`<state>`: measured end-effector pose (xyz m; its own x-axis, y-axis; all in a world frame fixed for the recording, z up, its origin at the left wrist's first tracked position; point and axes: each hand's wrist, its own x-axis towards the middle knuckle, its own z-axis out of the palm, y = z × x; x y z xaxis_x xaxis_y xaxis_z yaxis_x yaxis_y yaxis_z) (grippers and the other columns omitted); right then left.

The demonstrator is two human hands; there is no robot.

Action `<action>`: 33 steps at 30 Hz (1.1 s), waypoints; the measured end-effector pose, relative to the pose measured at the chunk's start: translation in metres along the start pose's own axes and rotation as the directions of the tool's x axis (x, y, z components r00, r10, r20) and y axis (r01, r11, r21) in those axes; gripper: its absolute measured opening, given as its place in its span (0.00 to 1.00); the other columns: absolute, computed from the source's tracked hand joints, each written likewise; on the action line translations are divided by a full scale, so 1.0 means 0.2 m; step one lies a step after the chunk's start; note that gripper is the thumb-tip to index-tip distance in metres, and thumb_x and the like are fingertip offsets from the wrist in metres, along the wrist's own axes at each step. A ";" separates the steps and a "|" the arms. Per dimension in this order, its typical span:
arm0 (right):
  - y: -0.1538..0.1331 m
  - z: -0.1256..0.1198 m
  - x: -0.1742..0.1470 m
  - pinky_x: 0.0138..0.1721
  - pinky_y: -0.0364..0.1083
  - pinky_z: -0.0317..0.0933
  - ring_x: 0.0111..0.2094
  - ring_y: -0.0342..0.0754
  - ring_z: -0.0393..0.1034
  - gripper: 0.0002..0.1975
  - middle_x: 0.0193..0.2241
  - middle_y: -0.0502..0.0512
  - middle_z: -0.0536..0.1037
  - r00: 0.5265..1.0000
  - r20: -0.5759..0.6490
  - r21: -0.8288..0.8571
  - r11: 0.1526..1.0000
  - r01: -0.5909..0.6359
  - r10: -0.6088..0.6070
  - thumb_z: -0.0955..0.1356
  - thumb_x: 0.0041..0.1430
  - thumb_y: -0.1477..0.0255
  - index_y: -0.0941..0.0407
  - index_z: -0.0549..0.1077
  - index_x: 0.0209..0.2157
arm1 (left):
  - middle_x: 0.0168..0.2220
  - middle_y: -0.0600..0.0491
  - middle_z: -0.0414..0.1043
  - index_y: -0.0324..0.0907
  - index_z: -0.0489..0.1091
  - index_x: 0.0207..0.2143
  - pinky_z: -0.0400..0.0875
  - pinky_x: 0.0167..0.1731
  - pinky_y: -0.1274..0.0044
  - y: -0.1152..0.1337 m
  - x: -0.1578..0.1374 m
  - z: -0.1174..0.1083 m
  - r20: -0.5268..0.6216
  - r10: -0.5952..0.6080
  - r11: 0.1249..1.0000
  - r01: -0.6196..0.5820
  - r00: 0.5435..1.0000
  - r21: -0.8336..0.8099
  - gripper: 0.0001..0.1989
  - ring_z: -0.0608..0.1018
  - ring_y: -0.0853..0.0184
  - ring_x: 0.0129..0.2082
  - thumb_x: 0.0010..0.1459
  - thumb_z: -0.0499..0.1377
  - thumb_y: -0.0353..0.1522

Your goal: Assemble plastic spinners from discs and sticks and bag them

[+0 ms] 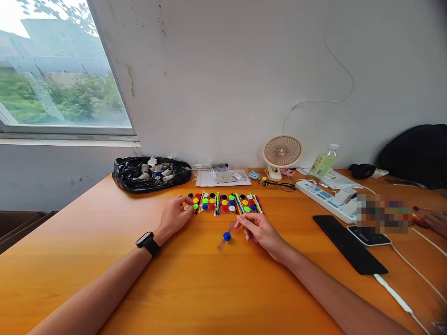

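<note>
Just past the near side of the coloured pieces, a small blue disc piece [226,237] has a blurred purple streak running across it, as if its blades are turning. My right hand [260,230] is beside it, thumb and index finger slightly apart near the streak, with nothing visible between them. At the left end of the rows of coloured round discs [225,203] rests my left hand [176,214], fingers curved and apart around a white disc [186,208]; whether they touch it I cannot tell. Bundles of thin coloured sticks [218,204] stand between the disc groups.
A black plastic bag [129,179] holding tube-like pieces lies back left. Behind the discs are clear packets [226,176], a small fan [282,151] and glasses [279,185]. To the right are a power strip [324,200], a black phone [345,242], a bottle [323,163] and another person's hand [433,218].
</note>
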<state>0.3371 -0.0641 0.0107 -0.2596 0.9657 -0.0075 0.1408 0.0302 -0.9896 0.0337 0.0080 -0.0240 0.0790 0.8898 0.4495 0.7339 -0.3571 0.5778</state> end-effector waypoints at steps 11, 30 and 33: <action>0.00 0.01 0.00 0.24 0.42 0.49 0.20 0.41 0.58 0.23 0.17 0.46 0.67 0.999 0.047 -0.049 0.999 0.009 -0.007 0.70 0.63 0.49 0.57 0.78 0.30 | 0.60 0.49 0.75 0.48 0.79 0.53 0.69 0.58 0.57 0.05 -0.03 0.02 0.140 0.229 0.959 -0.248 0.963 0.139 0.16 0.71 0.51 0.58 0.70 0.56 0.39; 0.01 0.02 -0.01 0.25 0.43 0.52 0.19 0.42 0.58 0.24 0.16 0.46 0.68 0.995 0.095 -0.133 0.991 0.026 -0.013 0.68 0.64 0.48 0.56 0.79 0.32 | 0.65 0.47 0.67 0.49 0.73 0.60 0.62 0.64 0.52 0.06 -0.04 0.03 0.191 0.188 0.944 -0.230 0.964 0.236 0.20 0.64 0.50 0.64 0.75 0.49 0.42; 0.02 0.02 0.00 0.25 0.43 0.53 0.20 0.42 0.58 0.24 0.17 0.46 0.68 0.996 0.086 -0.137 0.990 0.035 -0.023 0.68 0.65 0.49 0.56 0.79 0.31 | 0.64 0.46 0.68 0.49 0.73 0.60 0.62 0.63 0.52 0.06 -0.04 0.04 0.157 0.195 0.946 -0.228 0.968 0.229 0.20 0.64 0.50 0.63 0.74 0.50 0.42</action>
<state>0.3333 -0.0661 0.0068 -0.3441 0.9389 0.0028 0.2610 0.0985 -0.9603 0.0465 -0.0014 -0.0262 0.3255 0.8366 0.4406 0.8310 -0.4754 0.2887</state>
